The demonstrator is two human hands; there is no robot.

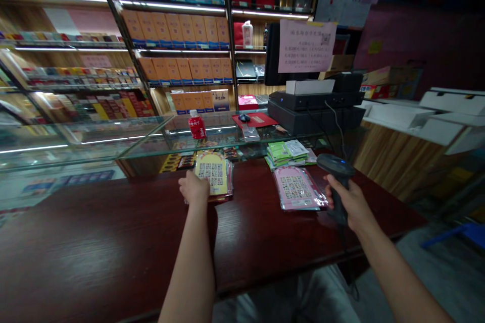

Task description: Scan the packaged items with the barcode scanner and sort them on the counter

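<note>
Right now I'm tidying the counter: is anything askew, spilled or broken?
Nothing spilled or broken. Only the green packets sit in a loosely fanned pile, and the pink sheets lie slightly crooked beside the scanner in the right hand.

- Left hand (194,187): resting on the near edge of a yellow code sheet (212,173), which lies in a clear sleeve on the dark red wooden counter (94,242).
- Right hand (350,203): closed around the grip of a black barcode scanner (335,166), head pointing left and showing a small blue light.
- Pink code sheet (296,187): flat on the counter, just left of the scanner, well apart from the yellow one.
- Stack of green packets (285,153): behind the pink sheet.
- Glass display case (113,144): beyond the counter; a red-labelled bottle (196,125) stands on it.
- Black register unit (316,108): at the right, with a pink notice (306,45) above it.
- Shelves of orange boxes (178,30): along the back wall.
</note>
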